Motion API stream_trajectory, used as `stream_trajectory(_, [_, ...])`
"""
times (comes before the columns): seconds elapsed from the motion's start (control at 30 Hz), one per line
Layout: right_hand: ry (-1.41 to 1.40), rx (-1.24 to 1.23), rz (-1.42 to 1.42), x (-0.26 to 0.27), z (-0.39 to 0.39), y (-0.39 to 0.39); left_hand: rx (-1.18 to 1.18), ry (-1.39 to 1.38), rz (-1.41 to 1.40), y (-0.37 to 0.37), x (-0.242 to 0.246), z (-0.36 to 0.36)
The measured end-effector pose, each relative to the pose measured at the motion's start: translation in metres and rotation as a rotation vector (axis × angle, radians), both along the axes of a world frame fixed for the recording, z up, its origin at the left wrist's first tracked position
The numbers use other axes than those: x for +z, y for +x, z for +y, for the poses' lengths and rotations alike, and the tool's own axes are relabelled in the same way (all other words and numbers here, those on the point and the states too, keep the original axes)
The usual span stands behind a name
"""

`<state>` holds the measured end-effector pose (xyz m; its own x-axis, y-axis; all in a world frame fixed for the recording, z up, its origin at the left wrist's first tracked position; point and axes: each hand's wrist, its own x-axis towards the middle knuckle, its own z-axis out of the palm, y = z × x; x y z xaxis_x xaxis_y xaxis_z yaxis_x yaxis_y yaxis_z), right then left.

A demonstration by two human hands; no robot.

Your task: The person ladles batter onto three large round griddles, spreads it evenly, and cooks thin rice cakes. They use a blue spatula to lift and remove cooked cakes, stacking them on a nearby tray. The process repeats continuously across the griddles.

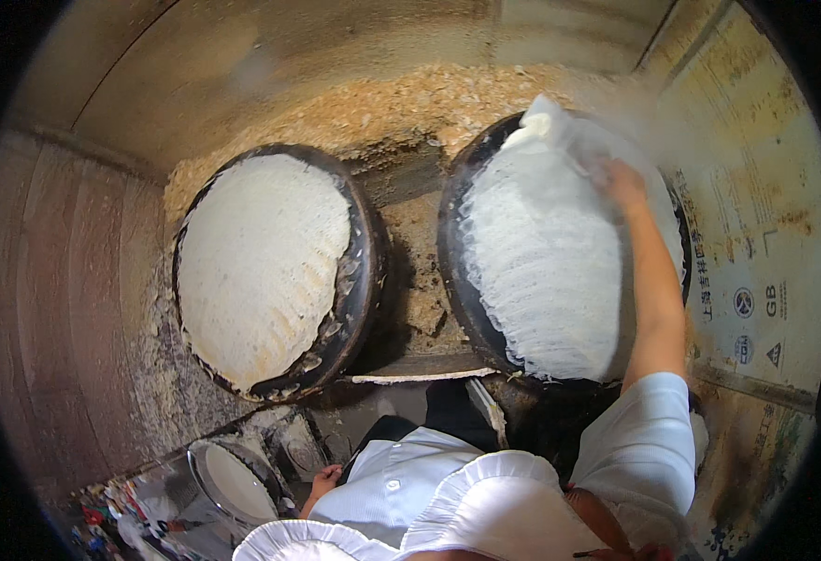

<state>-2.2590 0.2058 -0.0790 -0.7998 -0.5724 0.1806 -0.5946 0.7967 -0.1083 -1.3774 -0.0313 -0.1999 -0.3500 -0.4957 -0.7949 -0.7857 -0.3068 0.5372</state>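
Note:
My right hand (620,182) reaches over the far part of the right round griddle (456,238). Steam and motion blur its fingers, so I cannot tell what, if anything, they grip. Beneath it a thin white batter sheet (550,266) covers most of the griddle, marked with curved ridges. At its far edge lies a thick pale lump of batter (536,126), beside a whitish translucent flap. My left hand (326,480) hangs low by my waist, fingers curled, next to a dark edge; whether it holds anything is unclear.
A left griddle (368,273) bears a drier batter sheet (263,259) with browned streaks. Crumbs (410,98) heap behind both griddles. A metal basin (196,466) of white batter (238,484) stands at the lower left. Panel walls (754,231) enclose the sides; the right one bears writing.

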Motion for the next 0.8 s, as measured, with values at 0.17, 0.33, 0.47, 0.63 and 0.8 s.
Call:
stream_trajectory(0.17, [-0.231, 0.285, -0.317, 0.029, -0.099, 0.189, 0.010, -0.116, -0.047, 0.037, -0.020, 0.048])
stream_trajectory(0.33, [-0.116, 0.726, -0.622, 0.049, -0.206, 0.412, 0.097, -0.257, 0.164, 0.110, -0.042, 0.093])
stream_trajectory(0.47, [-0.047, 1.179, -0.815, 0.034, -0.295, 0.598, 0.529, -0.141, 0.183, 0.158, -0.030, 0.139])
stream_trajectory(0.63, [0.288, 1.391, -0.508, -0.034, -0.369, 0.838, 0.808, -0.108, 0.046, 0.218, 0.018, 0.196])
stream_trajectory(0.8, [0.688, 1.194, -0.281, -0.088, -0.387, 0.900, 0.929, 0.060, -0.073, 0.280, 0.032, 0.222])
